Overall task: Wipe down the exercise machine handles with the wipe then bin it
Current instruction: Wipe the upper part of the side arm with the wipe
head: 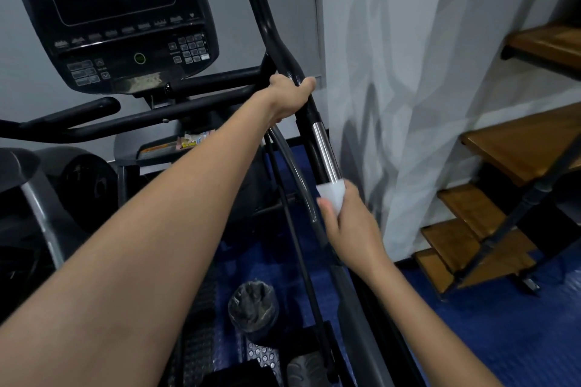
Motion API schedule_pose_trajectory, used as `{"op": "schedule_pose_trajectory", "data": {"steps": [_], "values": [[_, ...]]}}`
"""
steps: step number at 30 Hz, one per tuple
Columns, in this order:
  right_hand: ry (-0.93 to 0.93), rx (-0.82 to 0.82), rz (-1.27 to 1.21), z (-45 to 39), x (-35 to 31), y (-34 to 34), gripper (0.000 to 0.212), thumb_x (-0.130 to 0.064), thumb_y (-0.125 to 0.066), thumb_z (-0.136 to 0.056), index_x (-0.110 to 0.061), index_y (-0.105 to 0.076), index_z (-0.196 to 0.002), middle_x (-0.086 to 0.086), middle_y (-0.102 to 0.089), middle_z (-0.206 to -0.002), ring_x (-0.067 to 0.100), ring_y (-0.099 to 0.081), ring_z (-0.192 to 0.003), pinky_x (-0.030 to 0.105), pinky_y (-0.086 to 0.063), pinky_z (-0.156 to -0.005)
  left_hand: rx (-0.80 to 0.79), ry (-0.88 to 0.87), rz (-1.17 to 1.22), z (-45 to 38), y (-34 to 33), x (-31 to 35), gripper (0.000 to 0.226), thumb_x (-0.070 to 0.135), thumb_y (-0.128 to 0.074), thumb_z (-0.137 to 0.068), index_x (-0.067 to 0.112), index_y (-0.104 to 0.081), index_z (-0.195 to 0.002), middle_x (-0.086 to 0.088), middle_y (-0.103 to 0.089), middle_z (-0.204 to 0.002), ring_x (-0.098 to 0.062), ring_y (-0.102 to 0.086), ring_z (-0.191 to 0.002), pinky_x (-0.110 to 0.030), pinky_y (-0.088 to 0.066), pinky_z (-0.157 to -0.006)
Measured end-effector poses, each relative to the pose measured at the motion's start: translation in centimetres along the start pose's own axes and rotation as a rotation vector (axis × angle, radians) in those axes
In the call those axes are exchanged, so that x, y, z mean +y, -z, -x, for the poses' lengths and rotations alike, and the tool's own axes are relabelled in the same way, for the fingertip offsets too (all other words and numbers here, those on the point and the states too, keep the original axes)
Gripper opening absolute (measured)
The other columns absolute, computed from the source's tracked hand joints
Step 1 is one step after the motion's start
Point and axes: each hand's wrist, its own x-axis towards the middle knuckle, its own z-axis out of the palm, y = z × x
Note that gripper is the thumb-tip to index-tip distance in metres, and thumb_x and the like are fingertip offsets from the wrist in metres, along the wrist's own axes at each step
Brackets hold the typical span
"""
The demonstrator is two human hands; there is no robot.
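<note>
Below, blue floor (490, 317) by wooden stairs (518, 148); right hand (349, 223) fingers pinching wipe (331, 195), left hand (290, 97) gripping handle (325, 148)

Two bare forearms, no sleeves visible.

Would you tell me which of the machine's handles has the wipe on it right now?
The long upright handle on the right with the shiny metal sleeve: the right hand wraps the white wipe around it, and the left hand grips it higher up.

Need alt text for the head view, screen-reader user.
A person's right hand wraps a white wipe around an exercise machine's handle, at the lower end of its chrome section, while the left hand grips the black part higher up. The console is upper left.
</note>
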Motion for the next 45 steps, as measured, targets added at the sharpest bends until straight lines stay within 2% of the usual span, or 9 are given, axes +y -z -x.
{"op": "schedule_pose_trajectory", "data": {"steps": [4,8,12,19,25,30,35,38,45], "values": [[0.014,-0.019,0.041,0.8,0.7,0.3,0.025,-0.045,-0.049,-0.102,-0.027,-0.045,-0.119,-0.013,-0.060,-0.089,0.007,-0.061,-0.072,0.036,-0.051,-0.062,0.004,-0.003,0.001,0.1,0.0,-0.2,0.088,0.058,-0.043,-0.104,-0.006,-0.014,-0.157,-0.015,-0.025,-0.165,-0.031,-0.032,-0.149,-0.034,-0.029,-0.110],[0.078,0.026,0.121,-5.1,-2.7,0.4,0.043,-0.042,-0.052,-0.101,-0.008,-0.044,-0.127,0.005,-0.062,-0.105,0.029,-0.060,-0.086,0.031,-0.034,-0.064,-0.006,0.005,0.017,0.5,0.1,0.1,0.087,0.058,-0.041,-0.104,-0.006,-0.015,-0.158,-0.016,-0.028,-0.164,-0.031,-0.033,-0.148,-0.035,-0.031,-0.109],[0.067,-0.056,0.071,-9.8,-5.6,1.0,0.044,-0.045,-0.051,-0.102,-0.009,-0.043,-0.126,-0.003,-0.060,-0.091,0.018,-0.056,-0.073,0.035,-0.038,-0.056,-0.032,0.031,0.063,1.1,0.1,0.4,0.084,0.059,-0.039,-0.105,-0.001,-0.016,-0.158,-0.010,-0.044,-0.142,-0.026,-0.047,-0.117,-0.035,-0.036,-0.096],[-0.081,-0.114,-0.226,-6.0,0.4,0.1,0.057,-0.065,-0.058,-0.087,-0.025,-0.051,-0.127,-0.004,-0.074,-0.094,0.014,-0.073,-0.085,0.048,-0.058,-0.085,0.019,-0.019,0.015,1.7,-0.1,0.7,0.081,0.055,-0.038,-0.107,-0.003,-0.013,-0.157,-0.007,-0.043,-0.132,-0.020,-0.040,-0.109,-0.034,-0.032,-0.092],[-0.042,-0.157,-0.133,1.3,3.6,0.7,0.043,-0.047,-0.056,-0.099,-0.025,-0.042,-0.133,-0.013,-0.064,-0.100,0.000,-0.063,-0.085,0.020,-0.053,-0.070,-0.013,-0.001,0.019,1.9,0.2,0.6,0.087,0.060,-0.040,-0.105,-0.001,-0.011,-0.158,-0.014,-0.033,-0.160,-0.028,-0.044,-0.132,-0.036,-0.036,-0.099],[0.016,-0.149,-0.148,1.5,2.8,0.7,0.030,-0.044,-0.053,-0.101,-0.034,-0.039,-0.126,-0.010,-0.062,-0.090,0.005,-0.061,-0.078,0.021,-0.050,-0.065,-0.034,0.005,-0.001,2.3,0.3,0.9,0.087,0.057,-0.037,-0.107,-0.004,-0.003,-0.160,-0.018,-0.021,-0.168,-0.036,-0.030,-0.151,-0.042,-0.029,-0.117],[0.017,-0.155,-0.052,-4.2,0.0,1.1,0.038,-0.055,-0.049,-0.099,-0.022,-0.047,-0.117,-0.006,-0.065,-0.089,0.006,-0.064,-0.077,0.015,-0.048,-0.064,-0.023,0.000,-0.004,2.5,0.2,1.1,0.085,0.054,-0.037,-0.108,-0.006,-0.004,-0.159,-0.019,-0.023,-0.166,-0.035,-0.031,-0.150,-0.039,-0.030,-0.114],[-0.043,-0.251,-0.269,-9.4,-2.1,1.0,0.048,-0.066,-0.053,-0.088,-0.024,-0.055,-0.111,0.008,-0.073,-0.099,0.022,-0.072,-0.087,0.048,-0.059,-0.079,0.001,0.003,0.005,2.6,0.0,1.0,0.083,0.056,-0.039,-0.107,-0.005,-0.012,-0.156,-0.018,-0.035,-0.158,-0.033,-0.041,-0.140,-0.034,-0.032,-0.096],[-0.286,-0.380,-0.876,-11.2,-3.6,2.5,0.062,-0.048,-0.024,-0.108,-0.006,-0.069,-0.107,0.015,-0.069,-0.086,0.022,-0.062,-0.060,0.033,-0.051,-0.055,-0.009,-0.003,0.071,2.4,0.2,1.0,0.083,0.054,-0.042,-0.107,-0.004,-0.010,-0.157,-0.010,-0.048,-0.133,-0.026,-0.048,-0.113,-0.042,-0.037,-0.110]]}}
